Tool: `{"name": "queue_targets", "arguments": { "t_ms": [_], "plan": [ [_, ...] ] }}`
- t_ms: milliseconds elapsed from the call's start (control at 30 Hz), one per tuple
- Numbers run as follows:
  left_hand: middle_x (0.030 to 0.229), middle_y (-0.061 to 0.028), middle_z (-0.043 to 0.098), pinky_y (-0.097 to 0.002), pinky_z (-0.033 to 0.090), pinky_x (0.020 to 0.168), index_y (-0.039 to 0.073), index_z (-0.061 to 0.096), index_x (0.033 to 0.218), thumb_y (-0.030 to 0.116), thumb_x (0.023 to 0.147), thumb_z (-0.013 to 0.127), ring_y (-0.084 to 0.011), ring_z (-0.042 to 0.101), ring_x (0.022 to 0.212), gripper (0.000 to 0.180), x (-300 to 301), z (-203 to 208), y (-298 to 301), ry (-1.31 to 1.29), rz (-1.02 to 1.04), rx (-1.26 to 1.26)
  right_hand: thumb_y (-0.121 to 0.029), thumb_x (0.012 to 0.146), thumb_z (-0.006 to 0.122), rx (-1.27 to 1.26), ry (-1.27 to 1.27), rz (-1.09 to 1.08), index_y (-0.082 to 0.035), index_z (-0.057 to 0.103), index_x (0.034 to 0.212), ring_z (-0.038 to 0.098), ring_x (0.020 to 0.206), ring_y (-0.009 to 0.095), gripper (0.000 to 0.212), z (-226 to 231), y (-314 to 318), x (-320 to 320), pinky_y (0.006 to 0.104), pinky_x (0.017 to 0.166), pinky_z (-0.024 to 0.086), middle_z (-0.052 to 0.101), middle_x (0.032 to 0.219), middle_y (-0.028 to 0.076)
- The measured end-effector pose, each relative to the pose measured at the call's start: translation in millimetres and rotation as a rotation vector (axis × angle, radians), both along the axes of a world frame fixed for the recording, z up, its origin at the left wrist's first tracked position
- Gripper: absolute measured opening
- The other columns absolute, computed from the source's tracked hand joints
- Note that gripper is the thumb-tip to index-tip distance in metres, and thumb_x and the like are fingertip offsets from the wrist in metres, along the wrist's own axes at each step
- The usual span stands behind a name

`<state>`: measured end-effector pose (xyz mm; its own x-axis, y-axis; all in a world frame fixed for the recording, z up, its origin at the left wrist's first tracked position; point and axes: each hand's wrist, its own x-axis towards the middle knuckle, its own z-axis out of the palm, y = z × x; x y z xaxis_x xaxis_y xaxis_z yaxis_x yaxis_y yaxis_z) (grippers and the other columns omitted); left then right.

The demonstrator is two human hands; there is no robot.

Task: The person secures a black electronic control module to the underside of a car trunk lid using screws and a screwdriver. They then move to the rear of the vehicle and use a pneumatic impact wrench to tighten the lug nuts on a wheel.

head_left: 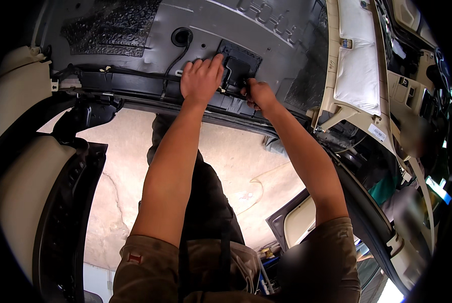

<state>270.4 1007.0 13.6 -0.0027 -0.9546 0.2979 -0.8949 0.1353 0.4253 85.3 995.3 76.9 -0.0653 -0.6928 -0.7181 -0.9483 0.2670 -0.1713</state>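
Note:
A flat black plastic box (pixel 239 68), probably a module, sits on the dark bare metal panel (pixel 206 20) of a car body. My left hand (pixel 202 78) lies beside it with its fingers stretched out, the fingertips at the box's left edge. At the box's lower right corner, my right hand (pixel 260 95) has its fingers curled in a grip. A small dark thing shows at those fingertips, but its kind is hidden. Below the box runs a black wiring harness (pixel 135 76) along the panel's edge.
A black cable (pixel 178 60) comes out of a round grommet. On the right stands a beige trim panel (pixel 332 65) with white pads (pixel 357 76). Open black-edged doorways frame the pale floor (pixel 130 171). A beige trim piece (pixel 19 81) is at the left.

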Motion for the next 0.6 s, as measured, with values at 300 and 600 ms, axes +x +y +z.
{"name": "queue_targets", "arguments": {
  "t_ms": [300,600],
  "plan": [
    [0.071,0.0052,0.067,-0.0321,0.044,0.068,0.021,0.072,0.106,0.023,0.089,0.069,-0.0147,0.063,0.070,0.018,2.2,-5.0,1.3,-0.025,0.014,-0.021,-0.022,0.085,0.068,-0.603,0.111,0.905,-0.010,0.060,0.083,0.065,0.081,0.024,0.015,7.9,5.5,-19.1,0.0356,0.067,0.052,0.064,0.080,0.004],
    [0.074,0.0051,0.070,-0.0315,0.046,0.068,0.021,0.073,0.106,0.023,0.089,0.069,-0.0144,0.065,0.071,0.017,1.8,-8.0,1.8,-0.046,0.019,-0.046,-0.033,0.096,0.056,-0.229,0.169,0.663,-0.009,0.066,0.081,0.068,0.075,0.026,0.030,0.3,-9.5,-3.0,0.0394,0.068,0.052,0.068,0.078,0.012]
  ]
}}
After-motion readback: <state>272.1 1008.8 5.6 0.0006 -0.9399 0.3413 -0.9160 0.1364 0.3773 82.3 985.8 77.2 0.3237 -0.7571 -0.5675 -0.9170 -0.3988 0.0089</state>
